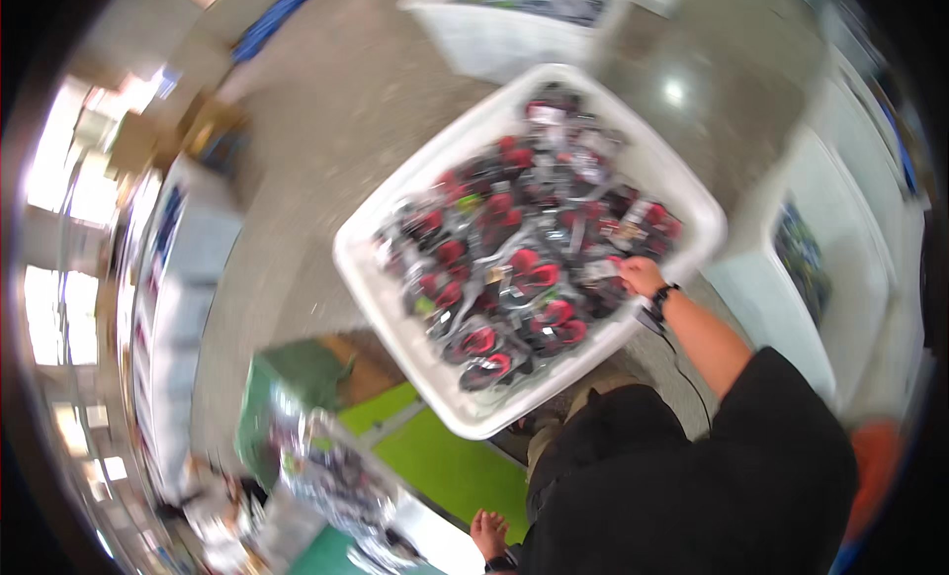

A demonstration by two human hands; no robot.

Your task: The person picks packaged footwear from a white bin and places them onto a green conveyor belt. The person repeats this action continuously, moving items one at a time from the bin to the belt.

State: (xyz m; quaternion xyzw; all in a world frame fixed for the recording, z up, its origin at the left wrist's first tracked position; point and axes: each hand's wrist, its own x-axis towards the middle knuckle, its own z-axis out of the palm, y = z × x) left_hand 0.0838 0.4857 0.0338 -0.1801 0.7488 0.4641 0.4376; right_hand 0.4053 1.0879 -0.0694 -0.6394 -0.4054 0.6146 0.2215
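Hanging over the lower-right edge of the white tub, near its right corner, the right hand has its fingertips right at a dark bagged bundle, and that's the pairing to watch! The bundle lies inside the tub, close against that same edge, just left of the fingers and a touch below them. Its long axis? Can't call it, the blur swallows it. Fingers bent inward, but whether they're pinching plastic or merely brushing it, I cannot tell. Farther left, a red-and-black bagged pair sits near the middle of the load, apart from the fingertips. And the left hand? Way out of it, down beyond the tub's bottom corner, beside the edge of a white table, fingers loosely curled, nothing visible in them, though the palm is too hidden to be sure. So the right hand is clearly the nearer one, its forearm slanting in across the tub's lower-right rim.
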